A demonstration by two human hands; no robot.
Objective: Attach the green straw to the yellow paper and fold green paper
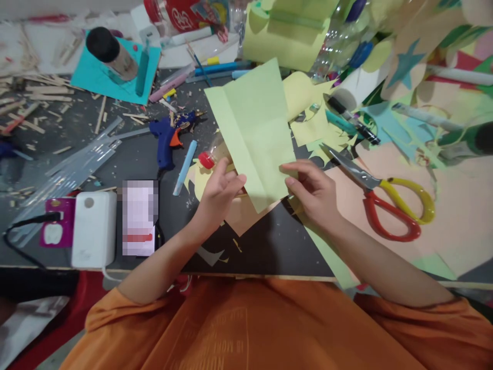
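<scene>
A folded sheet of light green paper stands tilted over the middle of the dark table. My left hand grips its lower left edge. My right hand pinches its lower right edge with the fingertips. Behind the sheet, close to my left hand, lies a small plastic bottle with a red cap, partly hidden by the paper. Peach paper lies under both hands.
Scissors with red and yellow handles lie right of my right hand. A blue glue gun and a light blue marker lie to the left. A white charger block sits near the front edge. Coloured paper scraps and wooden sticks litter the table.
</scene>
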